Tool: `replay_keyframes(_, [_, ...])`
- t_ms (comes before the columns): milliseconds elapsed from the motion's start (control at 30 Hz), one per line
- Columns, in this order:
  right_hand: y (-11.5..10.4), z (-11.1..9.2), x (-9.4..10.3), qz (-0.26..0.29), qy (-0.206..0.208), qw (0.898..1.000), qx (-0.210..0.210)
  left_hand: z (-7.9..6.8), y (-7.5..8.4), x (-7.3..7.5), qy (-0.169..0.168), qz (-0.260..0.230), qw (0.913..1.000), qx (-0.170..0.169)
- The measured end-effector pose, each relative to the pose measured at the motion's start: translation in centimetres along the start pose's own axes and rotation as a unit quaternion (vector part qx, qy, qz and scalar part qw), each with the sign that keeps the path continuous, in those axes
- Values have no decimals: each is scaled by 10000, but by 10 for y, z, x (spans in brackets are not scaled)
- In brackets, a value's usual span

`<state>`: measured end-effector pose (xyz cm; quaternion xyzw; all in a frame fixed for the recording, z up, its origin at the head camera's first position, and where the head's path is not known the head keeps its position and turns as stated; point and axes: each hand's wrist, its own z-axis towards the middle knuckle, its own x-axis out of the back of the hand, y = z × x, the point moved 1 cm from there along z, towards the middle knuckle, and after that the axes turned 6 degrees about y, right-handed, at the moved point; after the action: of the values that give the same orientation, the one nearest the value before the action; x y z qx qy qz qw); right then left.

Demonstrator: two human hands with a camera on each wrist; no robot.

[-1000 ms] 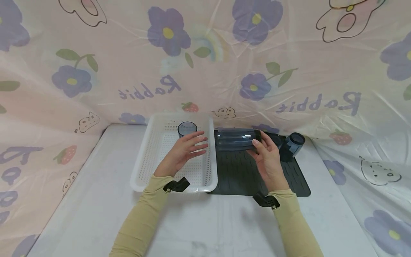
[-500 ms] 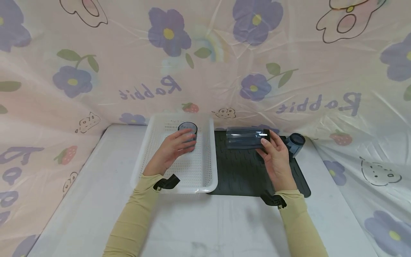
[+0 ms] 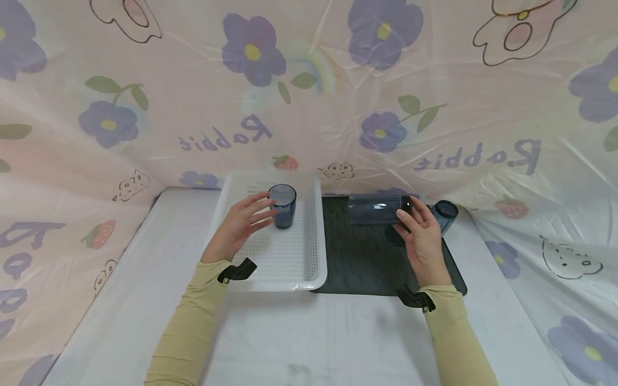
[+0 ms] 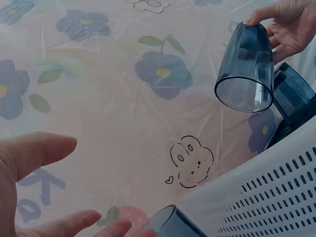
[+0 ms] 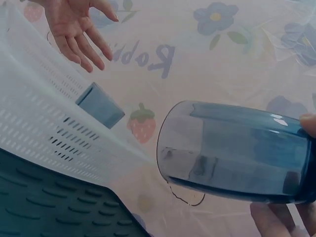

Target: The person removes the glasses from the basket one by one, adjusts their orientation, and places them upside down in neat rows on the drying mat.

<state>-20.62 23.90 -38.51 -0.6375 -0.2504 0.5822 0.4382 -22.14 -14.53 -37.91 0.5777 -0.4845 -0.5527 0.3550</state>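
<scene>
My right hand (image 3: 425,244) grips a blue-tinted drinking glass (image 3: 374,209) by its base. In the head view the glass lies sideways over the dark mat (image 3: 357,262), its mouth toward the left. The right wrist view shows this held glass (image 5: 237,153) hollow, with fingers (image 5: 274,219) under its base end. My left hand (image 3: 238,225) has its fingers spread and holds nothing, just left of a second blue glass (image 3: 284,209). That glass stands upright in the white perforated basket (image 3: 316,236). In the left wrist view, the thumb (image 4: 47,150) is apart from the other fingers.
A third blue glass (image 3: 444,214) stands at the mat's right end, partly behind my right hand. The basket sits against the mat's left side on the white table (image 3: 309,338). A flower-printed curtain (image 3: 299,107) rises behind and along the sides.
My right hand has carried its glass to the right, away from the basket. My left hand has drawn back to the left, uncovering the glass in the basket.
</scene>
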Motion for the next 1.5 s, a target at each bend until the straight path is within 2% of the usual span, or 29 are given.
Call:
replay_keyframes(267, [-1,1,7,-159,229,9996,-110,2,4,11,163,70,9998,54])
replay_keyframes(600, [0,3,14,-324,316,9990,52,11,6,22,231,327,9992,56])
replay_keyframes(1033, [5,5,21,-612,458,9970,88,21,9,27,370,679,9969,119])
replay_keyframes(1233, [7,5,23,-845,489,9951,151,26,9,27,341,785,9962,186])
replay_keyframes(1500, [8,6,24,-1274,521,9900,311,33,15,24,207,1025,9945,67])
